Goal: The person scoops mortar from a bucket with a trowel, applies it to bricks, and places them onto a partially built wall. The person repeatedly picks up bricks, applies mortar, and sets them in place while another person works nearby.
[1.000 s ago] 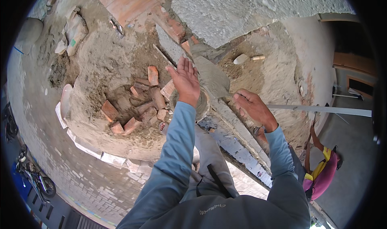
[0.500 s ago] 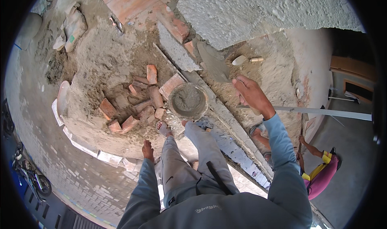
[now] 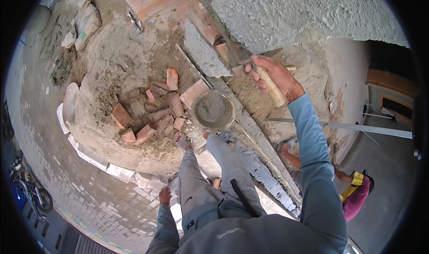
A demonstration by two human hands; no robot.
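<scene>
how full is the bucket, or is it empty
Not empty: the bucket has grey mortar inside, visible from above. How deep it goes, I cannot tell from this angle.

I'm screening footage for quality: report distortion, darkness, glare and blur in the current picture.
Head view: metal bar slightly bowed, probably by the fisheye; head view: opening at right nearly black; head view: pale strip looks washed out; head view: right hand and wooden handle fairly sharp.
</scene>
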